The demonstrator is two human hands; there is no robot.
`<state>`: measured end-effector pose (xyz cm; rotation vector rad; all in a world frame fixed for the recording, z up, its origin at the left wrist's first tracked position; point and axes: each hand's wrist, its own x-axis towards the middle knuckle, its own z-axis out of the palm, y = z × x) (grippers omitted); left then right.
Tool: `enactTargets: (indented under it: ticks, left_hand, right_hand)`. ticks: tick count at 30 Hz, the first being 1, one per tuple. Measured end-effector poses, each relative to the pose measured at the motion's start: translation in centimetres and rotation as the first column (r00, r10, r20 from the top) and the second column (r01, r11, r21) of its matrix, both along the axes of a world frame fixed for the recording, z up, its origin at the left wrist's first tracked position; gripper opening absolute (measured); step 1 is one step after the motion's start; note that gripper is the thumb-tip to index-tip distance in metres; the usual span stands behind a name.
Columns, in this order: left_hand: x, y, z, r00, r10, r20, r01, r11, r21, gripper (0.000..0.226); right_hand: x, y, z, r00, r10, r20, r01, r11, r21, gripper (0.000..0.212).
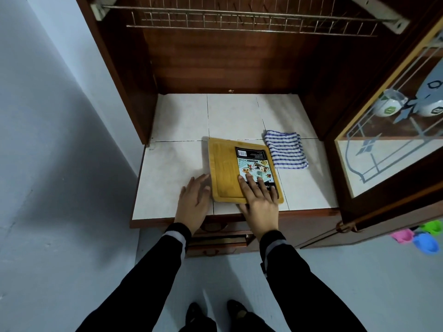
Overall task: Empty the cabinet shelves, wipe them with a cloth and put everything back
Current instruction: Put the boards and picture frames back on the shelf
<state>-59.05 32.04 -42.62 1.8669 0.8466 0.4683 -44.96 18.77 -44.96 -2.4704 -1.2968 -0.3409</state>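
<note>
The yellow cutting board (225,173) lies flat on the tiled shelf (179,121), near the front edge and right of centre. Its long axis runs near to far, the far end leaning slightly left. Its printed label (254,161) covers the right half, barcode at the far end.

The left hand (194,202) rests flat on the tile, fingers straight and together against the board's left edge. The right hand (260,204) lies on the board's near right part, fingers straight and spread, gripping nothing.

Bare tile lies open left of the board and behind it to the cabinet's back. A folded striped cloth (285,152) sits just beside the far right corner; whether they touch is unclear.

The right hand hides the label's near end. The wire rack (239,20) above is cut off by the frame.
</note>
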Motion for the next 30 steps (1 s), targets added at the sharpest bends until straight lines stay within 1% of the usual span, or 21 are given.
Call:
enactTargets:
  ticks: [2, 4, 7, 9, 11, 14, 18, 20, 22, 25, 28, 30]
  left_hand:
    - [-0.3, 0.0, -0.1, 0.997, 0.002, 0.071, 0.001, 0.999, -0.051, 0.044]
    - [-0.7, 0.0, -0.4, 0.996, 0.003, 0.087, 0.002, 0.998, -0.057, 0.036]
    - [-1.4, 0.0, -0.9, 0.999, 0.016, 0.051, -0.013, 0.999, -0.053, 0.039]
    - [-1.8, 0.1, -0.9, 0.999, 0.014, 0.038, -0.012, 0.999, -0.043, 0.044]
    - [-2.2, 0.3, -1.1, 1.000, 0.004, 0.010, -0.004, 1.000, 0.007, 0.045]
    - [-2.7, 0.4, -1.0, 0.999, 0.019, -0.028, -0.017, 0.997, 0.079, 0.040]
    - [-3.5, 0.6, -1.2, 0.999, 0.001, -0.036, 0.002, 0.997, 0.080, 0.039]
    - [-4.1, 0.6, -1.3, 0.999, -0.023, -0.043, 0.027, 0.995, 0.097, 0.044]
    - [-4.6, 0.5, -1.3, 0.998, -0.033, -0.049, 0.039, 0.993, 0.114, 0.039]
    - [-5.0, 0.0, -1.2, 0.997, -0.008, -0.081, 0.020, 0.990, 0.138, 0.037]
    - [-5.2, -0.7, -1.2, 0.993, 0.047, -0.111, -0.028, 0.986, 0.166, 0.035]
    - [-5.5, -1.5, -1.2, 0.992, 0.058, -0.112, -0.039, 0.985, 0.166, 0.035]
  right_hand:
    - [-0.3, -0.2, -0.1, 1.000, -0.001, -0.007, 0.001, 1.000, 0.004, 0.075]
    - [-0.6, -0.4, -0.3, 1.000, -0.001, -0.004, 0.001, 1.000, 0.012, 0.072]
    - [-1.3, -0.7, -0.1, 1.000, -0.017, -0.010, 0.017, 0.999, 0.035, 0.063]
    - [-2.0, -0.8, 0.1, 0.999, -0.029, -0.029, 0.031, 0.999, 0.042, 0.063]
    - [-2.6, -1.0, 0.0, 0.999, -0.037, -0.036, 0.038, 0.998, 0.045, 0.063]
    - [-3.2, -1.5, -0.1, 0.998, -0.046, -0.036, 0.047, 0.998, 0.043, 0.064]
    - [-4.3, -2.0, -0.1, 0.998, -0.065, -0.019, 0.066, 0.997, 0.042, 0.064]
    - [-5.0, -2.3, -0.3, 0.997, -0.078, -0.001, 0.078, 0.996, 0.040, 0.071]
    - [-5.6, -2.6, -0.5, 0.996, -0.089, 0.023, 0.088, 0.995, 0.047, 0.077]
    - [-6.1, -3.4, -0.6, 0.992, -0.094, 0.082, 0.088, 0.994, 0.071, 0.074]
    - [-6.5, -4.4, -0.6, 0.981, -0.115, 0.155, 0.107, 0.993, 0.058, 0.077]
    - [-6.8, -5.4, -0.8, 0.973, -0.128, 0.190, 0.120, 0.991, 0.058, 0.075]
